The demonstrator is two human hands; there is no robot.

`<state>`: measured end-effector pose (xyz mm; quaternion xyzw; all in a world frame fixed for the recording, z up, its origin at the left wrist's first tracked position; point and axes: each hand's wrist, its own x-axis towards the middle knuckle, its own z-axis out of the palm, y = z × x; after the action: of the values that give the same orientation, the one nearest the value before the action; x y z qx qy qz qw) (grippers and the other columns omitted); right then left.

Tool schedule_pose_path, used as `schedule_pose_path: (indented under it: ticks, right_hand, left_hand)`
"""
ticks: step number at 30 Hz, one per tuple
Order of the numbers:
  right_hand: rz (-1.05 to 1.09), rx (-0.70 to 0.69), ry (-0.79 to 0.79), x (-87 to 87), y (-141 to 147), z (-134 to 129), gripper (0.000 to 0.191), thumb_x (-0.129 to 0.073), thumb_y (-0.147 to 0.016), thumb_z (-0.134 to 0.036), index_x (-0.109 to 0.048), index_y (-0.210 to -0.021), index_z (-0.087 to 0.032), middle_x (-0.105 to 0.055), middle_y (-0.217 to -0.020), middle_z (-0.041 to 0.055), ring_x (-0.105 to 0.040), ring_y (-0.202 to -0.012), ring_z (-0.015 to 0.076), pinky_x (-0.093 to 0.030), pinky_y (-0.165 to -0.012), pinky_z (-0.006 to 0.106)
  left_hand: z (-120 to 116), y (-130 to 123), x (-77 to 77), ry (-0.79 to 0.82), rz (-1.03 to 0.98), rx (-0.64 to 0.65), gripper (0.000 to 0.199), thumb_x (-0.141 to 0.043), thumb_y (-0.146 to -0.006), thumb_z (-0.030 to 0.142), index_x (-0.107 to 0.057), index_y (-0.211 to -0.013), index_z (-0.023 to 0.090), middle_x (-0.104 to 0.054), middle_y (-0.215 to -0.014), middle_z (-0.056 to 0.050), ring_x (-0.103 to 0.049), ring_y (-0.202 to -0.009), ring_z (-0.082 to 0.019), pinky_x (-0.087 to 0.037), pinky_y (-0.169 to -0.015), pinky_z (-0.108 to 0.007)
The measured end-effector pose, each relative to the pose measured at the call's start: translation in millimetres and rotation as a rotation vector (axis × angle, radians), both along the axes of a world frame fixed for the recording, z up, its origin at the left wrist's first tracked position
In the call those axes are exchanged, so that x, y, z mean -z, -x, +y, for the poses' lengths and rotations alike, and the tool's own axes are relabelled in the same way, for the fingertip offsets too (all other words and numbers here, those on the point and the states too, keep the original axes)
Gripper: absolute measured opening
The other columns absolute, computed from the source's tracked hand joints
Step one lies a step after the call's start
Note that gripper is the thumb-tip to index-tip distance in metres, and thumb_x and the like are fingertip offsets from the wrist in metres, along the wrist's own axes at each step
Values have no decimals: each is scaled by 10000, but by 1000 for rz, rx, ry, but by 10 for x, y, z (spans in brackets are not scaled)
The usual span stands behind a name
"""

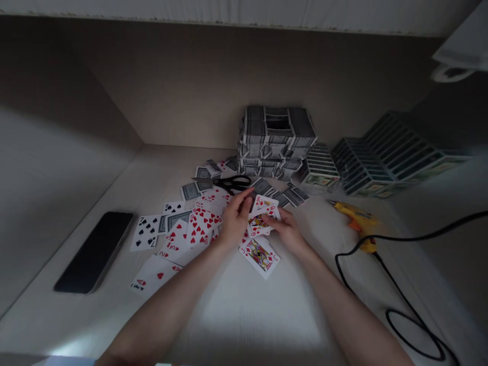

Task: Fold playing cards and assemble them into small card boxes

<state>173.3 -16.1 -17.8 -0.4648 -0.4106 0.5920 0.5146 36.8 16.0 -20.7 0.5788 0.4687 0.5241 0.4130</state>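
My right hand (pixel 287 229) is closed on playing cards, its thumb across a queen of diamonds (pixel 257 223). A king of diamonds (pixel 264 203) overlaps the queen at the top. Just left of these cards is my left hand (pixel 235 218), its thumb and forefinger slightly apart; I see nothing held in it. Below the hands, a jack of diamonds (pixel 261 256) lies face up on the white surface. Face-up heart cards (pixel 204 226) spread out beside and partly under my left hand and forearm. Black-handled scissors (pixel 231 182) rest on cards beyond it.
A box-like structure of folded cards (pixel 278 140) stands at the back, with stacked card packs (pixel 392 157) to its right. A yellow glue gun (pixel 356 218) with a black cord (pixel 415 236) lies right. A phone (pixel 95 251) lies left. A shelf edge (pixel 229 23) hangs overhead.
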Motion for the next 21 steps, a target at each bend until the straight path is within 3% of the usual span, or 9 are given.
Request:
schedule_pose_path:
  ticks: [4,7,11,18,21]
  right_hand:
    - [-36,-35,13,-56,23,-19,269,-702,-636,-393,-620,-754,-165,-631,-638,-8,-541,-509,116,-423,-462,229]
    - [-52,-51,31,-57,30,-14,295,-658,-680,-450,-577,-705,-167,-556,-491,-38,-434,-364,79,-327,-339,196]
    - [-58,-45,20,-29,29,5,332,-619,-711,-498,-539,-691,-176,-515,-413,-48,-417,-319,79,-341,-328,203]
    - [-128,25,17,-19,58,6,320,-675,-654,-461,-559,-720,-170,-499,-455,-67,-387,-333,58,-291,-305,182]
    - [-111,50,10,-26,74,7,305,-721,-605,-405,-559,-713,-170,-525,-504,-63,-408,-377,57,-331,-342,183]
  left_hand:
    - [27,8,-19,159,-91,81,226,-589,-733,372,-664,-799,170,-651,-745,-12,-568,-674,-131,-437,-616,-231]
    - [62,15,-25,226,-188,40,217,-627,-681,368,-620,-693,152,-578,-608,22,-497,-551,-97,-394,-532,-211]
    - [89,21,-14,239,-311,15,183,-629,-660,327,-570,-690,157,-542,-595,40,-475,-537,-83,-373,-526,-200]
    - [41,15,17,219,-175,83,179,-598,-711,318,-617,-811,170,-607,-727,16,-531,-661,-111,-404,-624,-219]
    - [70,13,37,189,-187,57,199,-625,-699,329,-611,-792,155,-614,-735,4,-541,-682,-114,-413,-651,-222]
